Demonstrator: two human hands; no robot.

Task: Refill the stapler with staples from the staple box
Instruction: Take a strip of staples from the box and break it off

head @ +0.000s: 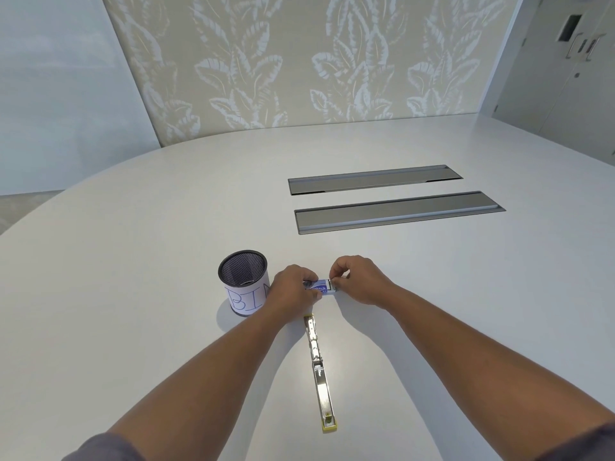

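Two hands are working the small staple box (320, 287) at the middle of the white table (133, 261). The left hand (293, 287) is clamping the box body, grip closed around its near and far sides. The right hand (356, 277) is pinching at the box's right end, thumb and forefinger closed on what looks like the inner tray or a strip of staples; which of the two is too small to tell.

Just nearer the camera, the stapler (318, 371) is lying flat, folded fully open into one long line, hinge in the middle and a yellowish tip at the near end. It is apart from both hands, with its far end close below the box.

My read: this is the extraction step, and the loading is not yet done. To do it well, the left hand should be holding the sleeve steady and level while the right draws straight out along the box's length, no twisting, since a glued strip of staples probably snaps easily. A light pinch on the strip's sides should be enough.

On materials: the box is thin printed card, blue and white, so likely easy to crush. The stapler is bright polished metal, narrow and channel-shaped. Left of the hands, a black wire-mesh cup (243, 281) is standing upright, round, wrapped in a paper label lettered "BIN". The table is smooth and matt, with two long grey metal hatches (396, 211) set flush farther off.
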